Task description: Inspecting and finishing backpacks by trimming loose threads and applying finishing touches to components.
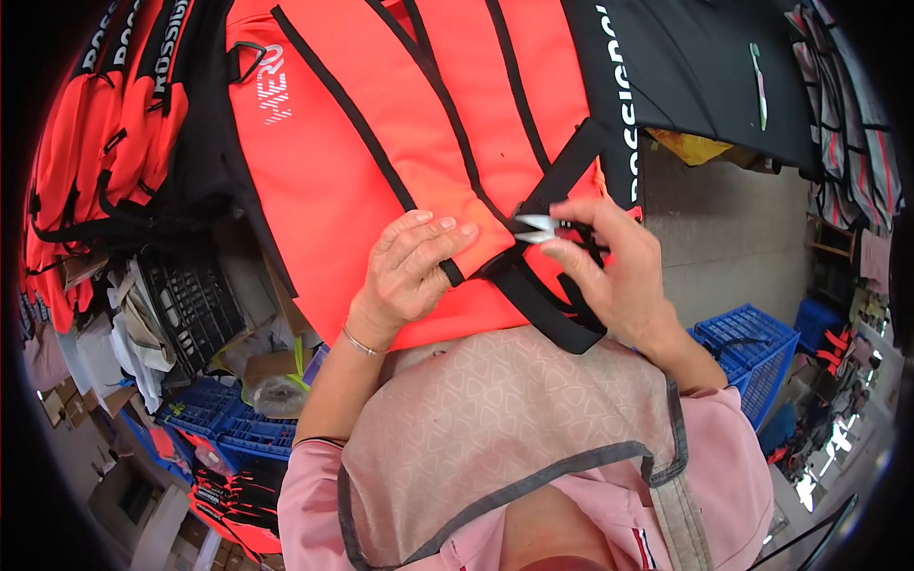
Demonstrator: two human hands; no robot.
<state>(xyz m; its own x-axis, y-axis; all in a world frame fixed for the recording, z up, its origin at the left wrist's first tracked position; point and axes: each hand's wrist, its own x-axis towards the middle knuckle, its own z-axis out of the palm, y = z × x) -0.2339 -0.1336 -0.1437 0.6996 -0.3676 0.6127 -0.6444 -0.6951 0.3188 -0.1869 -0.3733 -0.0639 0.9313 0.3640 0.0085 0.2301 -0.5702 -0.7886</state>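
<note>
A bright red-orange backpack [314, 181] with black trim lies spread before me, its padded shoulder straps [428, 152] running away from me. My left hand [407, 271] is closed on the near end of one padded strap, fingers over its top and the black edging beside them. In my right hand [614, 262] is a pair of thread snips [536, 228]. Their pale blades point left, slightly apart, close to the black webbing at the strap's end. A loose black webbing strap [547, 309] hangs toward me, and another black band [571, 167] slants up to the right.
Several red-orange bags [114, 143] hang at the left. On the black-covered table [695, 67] at the far right lies a toothbrush [759, 86]. Blue plastic crates [752, 347] stand at the right, with more blue crates [228, 414] at the lower left. Grey bags [843, 114] hang at the right edge.
</note>
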